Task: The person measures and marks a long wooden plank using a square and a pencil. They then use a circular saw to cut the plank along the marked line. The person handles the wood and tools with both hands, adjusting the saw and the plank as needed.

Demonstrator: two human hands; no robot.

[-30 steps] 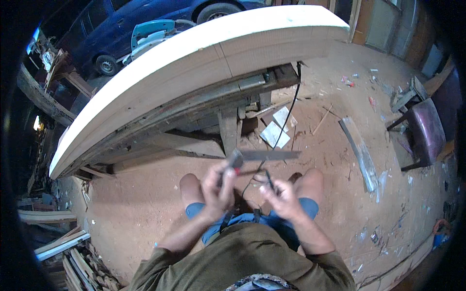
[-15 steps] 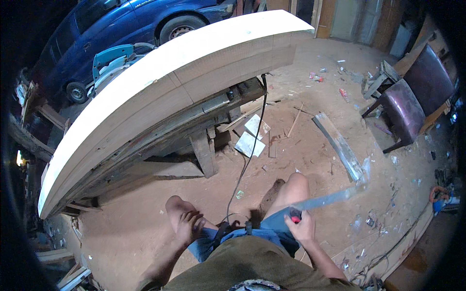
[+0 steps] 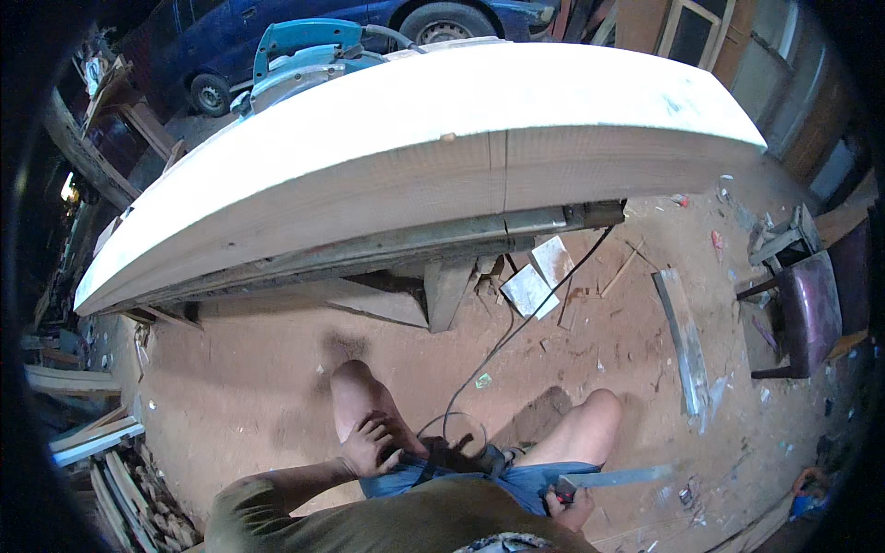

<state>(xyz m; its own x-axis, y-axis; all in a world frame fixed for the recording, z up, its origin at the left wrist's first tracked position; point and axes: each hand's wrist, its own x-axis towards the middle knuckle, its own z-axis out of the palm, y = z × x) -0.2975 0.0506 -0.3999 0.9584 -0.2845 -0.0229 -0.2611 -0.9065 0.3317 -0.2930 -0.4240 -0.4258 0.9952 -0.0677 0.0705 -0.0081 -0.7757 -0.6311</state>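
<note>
My right hand [image 3: 569,510], beside my right hip, is closed around the red and black handle of a long flat-bladed tool [image 3: 618,477]. Its pale grey blade points to the right; the exact kind is unclear. My left hand [image 3: 371,446] lies on my left thigh with its fingers spread, holding nothing. Ahead of me a large curved timber piece [image 3: 406,170] spans the view, its top glaring white. A dark line crosses its near side. It rests on a worn wooden bench [image 3: 369,258], out of reach of both hands.
A black cable [image 3: 530,343] hangs from the bench and runs to the floor near my legs. White boards [image 3: 530,292], a plank [image 3: 680,341] and scraps lie on the dirt floor. A chair [image 3: 809,300] stands right, stacked timber [image 3: 129,498] left, a blue vehicle [image 3: 313,11] behind.
The view has turned, so the curved timber appears straighter across. My right hand has drawn in toward my hip with the flat-bladed tool. My left hand has settled on my thigh.
</note>
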